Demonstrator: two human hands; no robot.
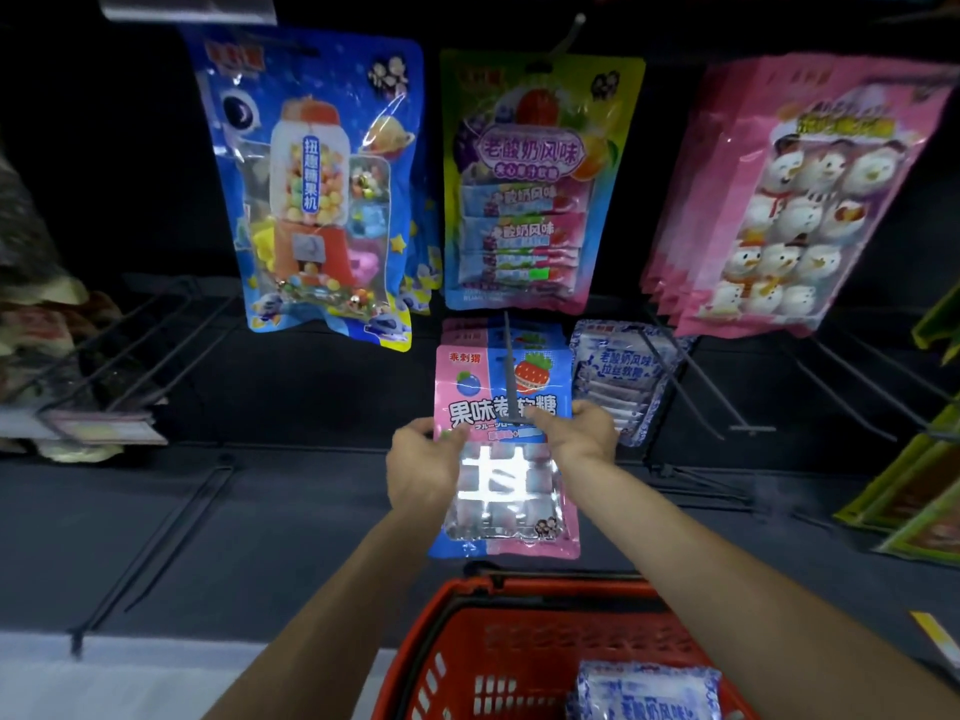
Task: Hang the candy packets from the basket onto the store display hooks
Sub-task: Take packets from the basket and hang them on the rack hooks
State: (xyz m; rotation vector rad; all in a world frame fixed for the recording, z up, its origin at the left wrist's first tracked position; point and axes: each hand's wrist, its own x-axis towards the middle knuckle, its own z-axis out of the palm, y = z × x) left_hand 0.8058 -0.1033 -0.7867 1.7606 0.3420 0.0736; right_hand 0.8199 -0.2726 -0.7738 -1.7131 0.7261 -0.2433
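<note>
Both hands hold the pink-and-blue candy packet (pixel 498 491) by its side edges. The left hand (pixel 423 459) has its fingers curled on the left edge and the right hand (pixel 576 433) pinches the right edge. The packet is upright at the display hook (pixel 511 371), whose rod crosses its face; whether the hole is threaded cannot be told. Risk: if the hole misses the rod, letting go drops the packet. The red basket (pixel 441 662) below holds a white-and-blue packet (pixel 644 691) by its right wall.

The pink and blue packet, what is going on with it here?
A person holds the pink and blue packet with both hands, left hand on its left edge, right hand at its right, against a display hook. Whether it is threaded is unclear. A blue and white packet lies in the red basket.
</note>
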